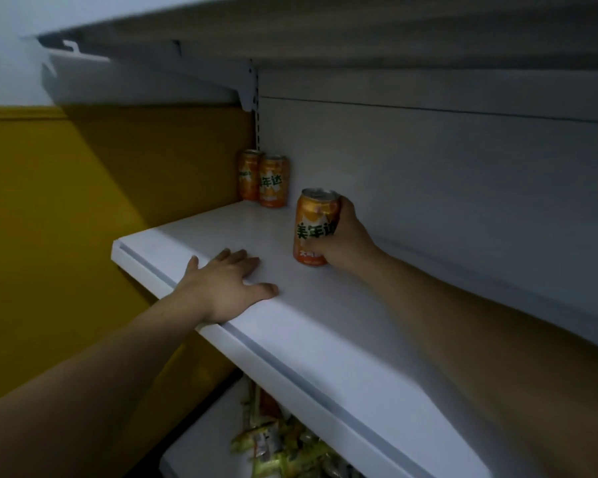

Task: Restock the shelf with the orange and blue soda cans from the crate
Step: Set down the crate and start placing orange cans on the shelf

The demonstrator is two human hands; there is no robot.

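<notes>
Placing step, seemingly. On the shelf (325,322), at its front edge, the left hand (228,284) lies flat, holding nothing; mid-shelf the right hand (346,236) clamps an orange can (313,229). At the shelf's back left stand two cans (265,179). Next: set it beside them, release.

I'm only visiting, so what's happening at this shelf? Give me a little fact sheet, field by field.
place: white shelf
left hand: flat on the shelf's front edge, holding nothing
right hand: gripping an orange can, upright, on or just above the shelf
at back left corner: two more orange cans, upright, side by side
blue cans: none in view
crate: not in view
below: packets on a lower shelf
</notes>
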